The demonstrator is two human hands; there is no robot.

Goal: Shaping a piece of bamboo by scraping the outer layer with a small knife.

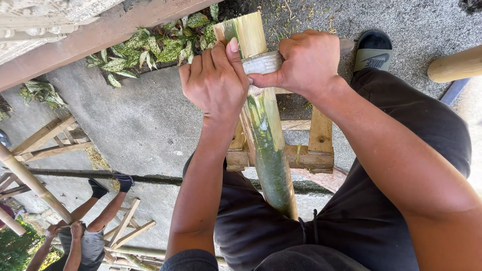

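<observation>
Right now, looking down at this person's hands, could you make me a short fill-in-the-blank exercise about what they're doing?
1. Both hands grip a flat metal ____ laid across the bamboo pole.
2. The pole rests on a low stand made of ____.
3. The right hand holds the blade; the left hand lies on its ____ end.
4. Beyond the pole's top grow spotted green ____.

Missing words: blade; wood; other; leaves

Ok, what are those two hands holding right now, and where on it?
Both hold a grey blade laid across a green bamboo pole. The right hand grips one end; the left hand presses on the other end, against the pole.
</observation>
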